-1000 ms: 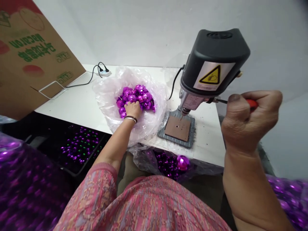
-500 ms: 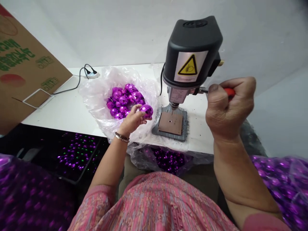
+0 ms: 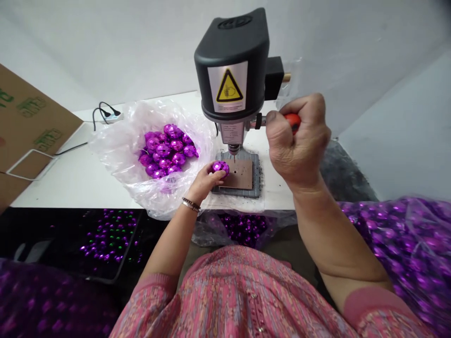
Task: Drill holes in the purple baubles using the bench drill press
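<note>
My left hand (image 3: pixel 204 182) is closed on a shiny purple ball (image 3: pixel 220 167) and holds it at the left edge of the brown pad (image 3: pixel 241 174) on the drill press base. The drill bit (image 3: pixel 233 152) hangs just above and to the right of the ball. My right hand (image 3: pixel 298 141) is a fist wrapped round the red-tipped feed lever (image 3: pixel 292 120) at the right side of the black drill press head (image 3: pixel 232 65). An open clear plastic bag (image 3: pixel 120 150) holding several more purple balls (image 3: pixel 165 150) lies left of the press.
A white table (image 3: pixel 77 180) carries the press, a power strip with cables (image 3: pixel 107 115) and a cardboard box (image 3: pixel 31 122) at the left. Below the table edge are a dark tray of purple and green balls (image 3: pixel 109 234) and bags of purple balls (image 3: pixel 394 234) on both sides.
My left hand lifted a purple ball out of the bag and carried it right onto the drill press pad. The right hand stayed on the lever. The view shifted right.
</note>
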Action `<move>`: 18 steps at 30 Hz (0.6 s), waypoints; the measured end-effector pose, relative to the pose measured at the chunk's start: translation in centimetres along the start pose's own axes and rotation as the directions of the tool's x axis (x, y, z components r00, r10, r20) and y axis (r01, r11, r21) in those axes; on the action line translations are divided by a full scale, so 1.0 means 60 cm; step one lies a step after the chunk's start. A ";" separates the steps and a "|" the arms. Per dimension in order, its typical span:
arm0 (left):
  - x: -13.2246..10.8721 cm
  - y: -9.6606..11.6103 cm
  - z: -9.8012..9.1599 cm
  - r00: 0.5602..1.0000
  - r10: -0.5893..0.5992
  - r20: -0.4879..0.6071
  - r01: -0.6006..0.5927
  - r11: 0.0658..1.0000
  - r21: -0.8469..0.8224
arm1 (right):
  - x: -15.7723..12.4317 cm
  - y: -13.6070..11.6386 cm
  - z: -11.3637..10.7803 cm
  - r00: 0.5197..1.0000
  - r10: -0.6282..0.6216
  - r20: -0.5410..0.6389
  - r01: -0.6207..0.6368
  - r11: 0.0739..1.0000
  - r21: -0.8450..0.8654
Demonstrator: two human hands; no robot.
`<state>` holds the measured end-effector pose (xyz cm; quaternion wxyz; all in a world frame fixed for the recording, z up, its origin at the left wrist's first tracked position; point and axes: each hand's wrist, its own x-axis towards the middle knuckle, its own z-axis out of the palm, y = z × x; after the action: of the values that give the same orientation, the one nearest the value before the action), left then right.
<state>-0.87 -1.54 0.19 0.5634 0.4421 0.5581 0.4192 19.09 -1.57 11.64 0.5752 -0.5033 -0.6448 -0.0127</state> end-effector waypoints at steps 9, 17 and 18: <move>0.019 -0.002 0.024 0.993 0.094 -0.068 -0.072 0.962 0.265 | 0.060 -0.022 -0.002 0.995 0.093 0.036 -0.092 0.995 -0.034; 0.037 -0.006 0.031 0.971 0.189 -0.144 -0.103 0.881 0.462 | 0.147 -0.017 0.019 0.962 0.254 0.104 -0.240 0.962 -0.130; 0.038 -0.006 0.033 0.972 0.185 -0.144 -0.097 0.876 0.473 | 0.151 -0.016 0.022 0.959 0.265 0.106 -0.251 0.959 -0.129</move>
<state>1.16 0.50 -0.76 0.3553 0.5625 0.6578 0.3531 19.03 4.47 18.55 0.5018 -0.6150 -0.6056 0.0563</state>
